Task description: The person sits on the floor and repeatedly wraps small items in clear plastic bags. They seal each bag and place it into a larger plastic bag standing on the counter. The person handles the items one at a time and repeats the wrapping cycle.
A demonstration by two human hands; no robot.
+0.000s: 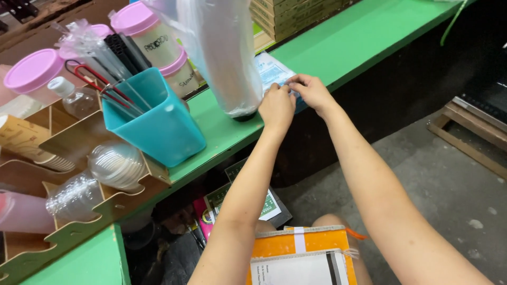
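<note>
Both hands meet at the front edge of the green painted wooden desk [364, 31]. The left hand [277, 108] and the right hand [312, 92] pinch with their fingertips at a flat, pale blue-and-white plastic packet [269, 68] that lies on the desk edge, partly hidden behind them; the fingers are curled narrow on it, knuckles up. Just to the left of the packet, touching or nearly so, stands a tall stack wrapped in a clear plastic sleeve [222, 53] with a dark base. Further left sits a turquoise square plastic tub [158, 121] holding red-handled tongs [95, 84] and wrapped straws. Behind it are white jars with pink lids [142, 31]. At the far left a brown wooden divided rack [79, 211] carries stacks of clear domed lids [113, 163] and paper cups [26, 140]. Flat cardboard boxes [290, 16] are piled at the back of the desk. Below, an orange-edged notebook [301, 258] rests on the person's lap
</note>
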